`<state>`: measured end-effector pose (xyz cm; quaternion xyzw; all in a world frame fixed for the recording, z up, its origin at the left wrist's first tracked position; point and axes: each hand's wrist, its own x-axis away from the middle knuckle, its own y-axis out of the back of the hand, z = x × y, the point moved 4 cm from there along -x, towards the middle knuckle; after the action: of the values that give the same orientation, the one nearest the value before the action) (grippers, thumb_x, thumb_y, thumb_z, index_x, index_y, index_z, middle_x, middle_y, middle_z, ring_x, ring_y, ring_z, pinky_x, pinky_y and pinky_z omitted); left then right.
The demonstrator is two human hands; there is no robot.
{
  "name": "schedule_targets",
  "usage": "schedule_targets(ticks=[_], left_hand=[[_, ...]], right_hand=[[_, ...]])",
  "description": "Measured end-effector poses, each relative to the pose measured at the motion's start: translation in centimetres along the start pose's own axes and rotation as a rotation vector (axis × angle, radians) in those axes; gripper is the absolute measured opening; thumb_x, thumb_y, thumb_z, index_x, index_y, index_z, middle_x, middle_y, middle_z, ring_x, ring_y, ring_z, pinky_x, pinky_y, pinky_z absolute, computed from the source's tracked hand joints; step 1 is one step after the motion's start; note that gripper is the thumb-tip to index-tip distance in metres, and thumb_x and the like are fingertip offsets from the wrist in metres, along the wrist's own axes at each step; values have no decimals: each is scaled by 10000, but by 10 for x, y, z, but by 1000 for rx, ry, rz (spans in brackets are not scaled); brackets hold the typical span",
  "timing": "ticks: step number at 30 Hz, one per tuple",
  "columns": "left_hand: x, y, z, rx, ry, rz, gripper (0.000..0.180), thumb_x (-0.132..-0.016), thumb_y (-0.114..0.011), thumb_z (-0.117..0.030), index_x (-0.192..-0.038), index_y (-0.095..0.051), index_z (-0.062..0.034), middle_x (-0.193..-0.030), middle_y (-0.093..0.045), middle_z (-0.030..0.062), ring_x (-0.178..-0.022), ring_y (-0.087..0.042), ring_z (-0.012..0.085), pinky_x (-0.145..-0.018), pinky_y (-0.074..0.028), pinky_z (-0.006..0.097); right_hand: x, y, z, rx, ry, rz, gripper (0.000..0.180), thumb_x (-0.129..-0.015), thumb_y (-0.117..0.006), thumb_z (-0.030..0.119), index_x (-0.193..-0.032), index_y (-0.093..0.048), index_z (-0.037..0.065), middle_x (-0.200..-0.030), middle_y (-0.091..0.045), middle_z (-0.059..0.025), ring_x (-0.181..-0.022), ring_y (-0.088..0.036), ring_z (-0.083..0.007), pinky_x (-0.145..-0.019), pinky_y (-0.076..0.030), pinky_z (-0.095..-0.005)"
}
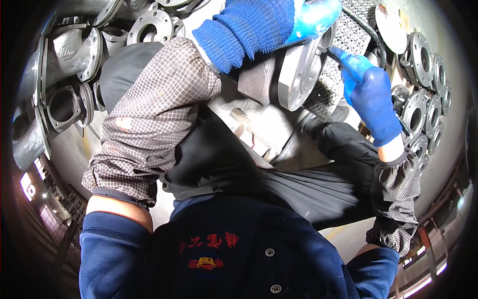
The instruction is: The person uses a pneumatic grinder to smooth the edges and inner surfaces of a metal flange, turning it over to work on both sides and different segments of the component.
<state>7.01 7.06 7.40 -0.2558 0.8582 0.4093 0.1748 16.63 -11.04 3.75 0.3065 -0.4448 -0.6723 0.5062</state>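
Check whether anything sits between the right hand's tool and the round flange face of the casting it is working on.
Nothing visible does. The right hand holds a thin tool whose tip already reaches the flange face of the grey casting. The left hand rests on top of the casting, clear of the tool's path.

Two hands in blue knitted gloves show: the left hand (264, 25) and the right hand (372, 97). Two grey checked sleeve covers (149, 119) sit over the forearms. One large grey cast-metal flanged valve body (298, 70) lies between the hands. At the right edge roughly eight round grey metal flanges (423, 60) are stacked; at upper left, about four more flanged castings (74, 55).
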Motion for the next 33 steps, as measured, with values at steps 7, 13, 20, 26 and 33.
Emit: schedule_targets(ticks=[7,13,20,26,33], left_hand=[[5,3,4,-12,-24,-28,270,-828,-596,-229,-1067,-646,-114,-948,-635,179,-843,-612,354,-737,-505,416],[7,6,2,-2,-51,-15,273,-813,-612,-214,-1063,-641,-108,-925,-629,181,-826,-607,353,-721,-504,415],[0,3,-9,47,-111,-19,284,-803,-619,-209,-1067,-636,-107,-913,-629,179,-817,-606,355,-717,-503,417],[6,5,0,-28,-31,-5,329,-788,-629,-226,-1097,-624,-113,-952,-630,181,-839,-607,356,-730,-505,418],[-2,-7,-4,72,-133,-54,318,-772,-641,-206,-1076,-634,-112,-965,-626,179,-856,-604,352,-740,-503,417]], right_hand=[[-6,-12,30,821,106,159,397,-836,-579,93,-1225,-563,167,-764,-599,-28,-689,-622,-172,-488,-472,-329],[-1,-6,34,738,241,38,294,-846,-582,133,-1137,-624,156,-712,-571,-30,-666,-602,-169,-483,-463,-320],[6,15,38,662,224,-37,332,-797,-582,88,-1112,-650,165,-701,-569,-25,-641,-589,-179,-484,-454,-328],[-1,-6,29,678,190,73,361,-792,-584,70,-1131,-643,178,-731,-587,-34,-677,-616,-182,-495,-482,-328],[8,9,30,555,60,114,425,-801,-571,46,-1205,-588,178,-756,-598,-50,-702,-634,-197,-508,-503,-339]])
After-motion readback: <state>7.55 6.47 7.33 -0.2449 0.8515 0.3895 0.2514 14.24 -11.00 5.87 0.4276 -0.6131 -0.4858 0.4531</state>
